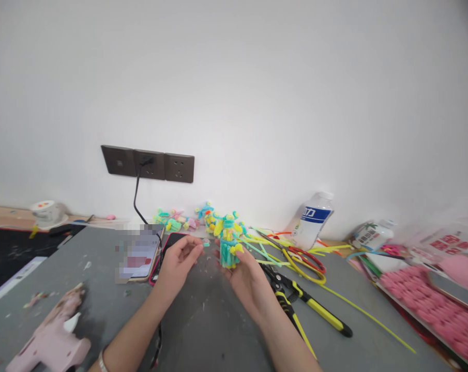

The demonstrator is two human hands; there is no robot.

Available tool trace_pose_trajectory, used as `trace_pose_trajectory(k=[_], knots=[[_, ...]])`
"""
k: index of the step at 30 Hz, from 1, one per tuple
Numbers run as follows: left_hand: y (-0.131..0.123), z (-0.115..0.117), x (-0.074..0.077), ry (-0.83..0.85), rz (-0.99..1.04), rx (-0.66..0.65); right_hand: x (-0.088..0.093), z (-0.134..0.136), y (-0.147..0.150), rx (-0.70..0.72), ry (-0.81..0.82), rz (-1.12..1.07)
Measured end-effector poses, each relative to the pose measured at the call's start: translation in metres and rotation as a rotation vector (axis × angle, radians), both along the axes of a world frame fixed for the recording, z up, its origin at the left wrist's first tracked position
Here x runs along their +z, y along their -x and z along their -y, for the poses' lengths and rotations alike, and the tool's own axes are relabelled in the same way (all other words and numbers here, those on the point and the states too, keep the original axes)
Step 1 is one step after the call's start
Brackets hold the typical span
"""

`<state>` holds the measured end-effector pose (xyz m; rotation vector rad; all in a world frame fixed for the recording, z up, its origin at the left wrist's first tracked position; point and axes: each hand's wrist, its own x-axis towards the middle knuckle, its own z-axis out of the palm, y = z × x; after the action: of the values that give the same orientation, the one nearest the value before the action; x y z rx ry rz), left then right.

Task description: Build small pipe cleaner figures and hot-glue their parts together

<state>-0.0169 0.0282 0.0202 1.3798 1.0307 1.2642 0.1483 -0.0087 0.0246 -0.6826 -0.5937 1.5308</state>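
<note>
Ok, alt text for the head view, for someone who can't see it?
The right hand holds a teal-and-yellow pipe-cleaner figure over a gray table; the left hand has a small teal piece at its fingertips. Black-and-yellow pliers and a blue-labelled bottle are to the right; a smartphone lies to the left.

Head-worn view, forward and down, near desk (210, 330) and wall (249, 103)

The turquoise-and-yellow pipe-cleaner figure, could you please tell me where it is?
In the head view, the figure is just below centre, upright in the right hand, left of the pliers.
</note>
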Motion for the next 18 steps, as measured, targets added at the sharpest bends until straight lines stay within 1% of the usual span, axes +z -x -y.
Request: trace_pose_trajectory(k=[3, 5, 11, 18], knots=[[-0.001, 0.000, -0.001, -0.010, 0.005, 0.006, -0.006, -0.003, 0.002, -0.125, 0.000, 0.035], [-0.001, 0.001, -0.002, -0.021, 0.007, 0.010, -0.009, -0.003, 0.005, -0.155, -0.020, 0.050], [-0.003, 0.002, 0.000, -0.061, -0.005, 0.006, -0.011, 0.001, 0.011, -0.139, -0.077, 0.140], [-0.005, 0.006, 0.003, -0.018, 0.027, -0.067, -0.011, 0.003, 0.014, -0.139, -0.108, 0.196]])
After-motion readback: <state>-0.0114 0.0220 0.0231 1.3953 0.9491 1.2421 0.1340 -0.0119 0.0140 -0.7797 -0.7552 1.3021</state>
